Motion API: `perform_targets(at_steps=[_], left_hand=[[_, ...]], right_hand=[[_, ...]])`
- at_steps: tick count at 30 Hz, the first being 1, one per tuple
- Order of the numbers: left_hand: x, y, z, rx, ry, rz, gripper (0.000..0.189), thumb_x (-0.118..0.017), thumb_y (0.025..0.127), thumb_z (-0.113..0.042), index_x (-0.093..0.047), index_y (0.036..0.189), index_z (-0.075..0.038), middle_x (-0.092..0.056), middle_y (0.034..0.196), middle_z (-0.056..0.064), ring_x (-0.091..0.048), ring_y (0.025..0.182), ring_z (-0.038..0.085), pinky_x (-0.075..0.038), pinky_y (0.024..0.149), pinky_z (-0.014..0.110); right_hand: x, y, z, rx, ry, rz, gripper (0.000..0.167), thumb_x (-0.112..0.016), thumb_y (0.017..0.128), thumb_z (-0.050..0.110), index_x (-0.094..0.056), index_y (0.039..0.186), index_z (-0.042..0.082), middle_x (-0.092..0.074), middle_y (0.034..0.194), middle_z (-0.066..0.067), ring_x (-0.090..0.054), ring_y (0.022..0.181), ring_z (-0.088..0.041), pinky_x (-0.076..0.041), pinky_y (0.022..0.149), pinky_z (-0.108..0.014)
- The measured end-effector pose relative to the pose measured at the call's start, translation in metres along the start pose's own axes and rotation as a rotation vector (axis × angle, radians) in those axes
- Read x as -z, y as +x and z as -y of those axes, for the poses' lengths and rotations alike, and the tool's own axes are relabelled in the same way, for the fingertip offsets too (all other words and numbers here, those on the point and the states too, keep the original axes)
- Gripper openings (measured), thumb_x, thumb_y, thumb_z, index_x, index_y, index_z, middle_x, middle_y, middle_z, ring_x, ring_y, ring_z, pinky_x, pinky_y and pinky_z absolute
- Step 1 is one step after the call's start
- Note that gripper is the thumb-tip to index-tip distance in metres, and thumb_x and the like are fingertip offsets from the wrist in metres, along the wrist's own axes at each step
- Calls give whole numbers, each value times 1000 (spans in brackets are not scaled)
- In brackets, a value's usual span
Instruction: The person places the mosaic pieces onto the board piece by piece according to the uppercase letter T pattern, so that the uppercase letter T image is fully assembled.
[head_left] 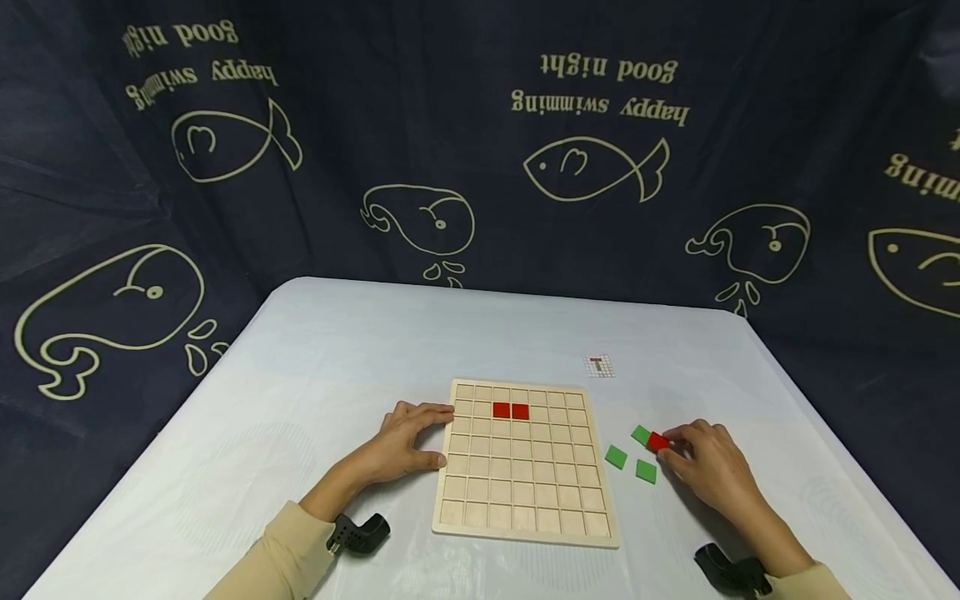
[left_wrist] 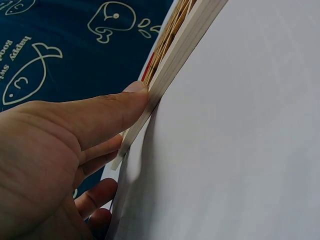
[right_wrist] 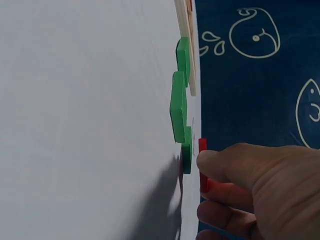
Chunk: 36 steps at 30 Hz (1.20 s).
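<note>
A wooden grid board (head_left: 543, 539) lies on the table with two red square tiles (head_left: 502, 410) side by side in its second row from the far edge. My left hand (head_left: 397, 446) rests against the board's left edge, index finger and thumb spread along it; in the left wrist view the thumb (left_wrist: 115, 112) touches the wooden side. To the right of the board, my right hand (head_left: 708, 462) pinches another red tile (right_wrist: 202, 162) between thumb and finger, just above the table. Several green tiles (head_left: 616, 457) lie near it, one partly behind the red tile.
A small printed pattern card (head_left: 600, 366) with a red and green T-shape lies beyond the board's far right corner. The white table (head_left: 360, 333) meets a dark blue cloth (head_left: 480, 108) with fish and whale drawings at the back.
</note>
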<state>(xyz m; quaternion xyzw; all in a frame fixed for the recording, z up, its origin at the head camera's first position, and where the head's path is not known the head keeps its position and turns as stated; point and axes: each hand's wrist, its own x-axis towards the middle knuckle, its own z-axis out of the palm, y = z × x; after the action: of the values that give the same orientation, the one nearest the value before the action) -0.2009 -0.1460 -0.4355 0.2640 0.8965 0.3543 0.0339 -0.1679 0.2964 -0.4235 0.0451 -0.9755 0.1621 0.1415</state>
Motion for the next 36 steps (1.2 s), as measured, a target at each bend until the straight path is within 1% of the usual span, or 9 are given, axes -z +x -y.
perform_targets(at_steps=[5, 15, 20, 24, 28, 36], left_hand=[[0, -1, 0, -10, 3, -3, 63, -76, 76, -29, -54, 133, -14, -47, 144, -1, -35, 106, 16, -23, 83, 32], [0, 0, 0, -19, 18, -6, 63, -76, 76, -30, -53, 133, -14, -47, 144, -1, -35, 104, 14, -24, 84, 32], [0, 0, 0, -17, 14, -9, 63, -76, 76, -30, -54, 133, -14, -47, 144, -2, -36, 108, 15, -24, 85, 33], [0, 0, 0, -20, 13, -9, 62, -76, 76, -29, -54, 132, -13, -47, 144, -1, -36, 107, 16, -24, 85, 33], [1, 0, 0, -22, 15, -8, 62, -76, 76, -29, -54, 133, -13, -47, 144, -1, -36, 107, 16, -24, 85, 33], [0, -1, 0, -22, 11, -12, 62, -76, 76, -28, -55, 132, -13, -48, 143, -1, -37, 109, 16, -24, 84, 33]], right_hand=[[-1, 3, 8, 4, 11, -3, 26, -75, 73, 14, -71, 94, -1, -62, 84, -10, -47, 77, -23, -32, 62, -31], [-5, 13, 25, 45, 32, 5, 26, -74, 74, 16, -72, 95, 1, -63, 88, -10, -48, 81, -22, -35, 64, -31], [-7, 18, 33, 95, 60, -6, 24, -75, 75, 16, -72, 95, 3, -63, 88, -8, -48, 81, -21, -36, 65, -31], [-8, 21, 41, 130, 88, -5, 23, -74, 76, 14, -72, 96, 3, -63, 89, -7, -49, 83, -21, -39, 67, -34], [-11, 25, 49, 149, 104, 5, 21, -74, 77, 14, -72, 97, 5, -63, 89, -5, -50, 85, -21, -40, 69, -35], [-16, 32, 65, 187, 143, 28, 21, -74, 77, 15, -72, 97, 8, -63, 89, -3, -49, 85, -19, -39, 70, -33]])
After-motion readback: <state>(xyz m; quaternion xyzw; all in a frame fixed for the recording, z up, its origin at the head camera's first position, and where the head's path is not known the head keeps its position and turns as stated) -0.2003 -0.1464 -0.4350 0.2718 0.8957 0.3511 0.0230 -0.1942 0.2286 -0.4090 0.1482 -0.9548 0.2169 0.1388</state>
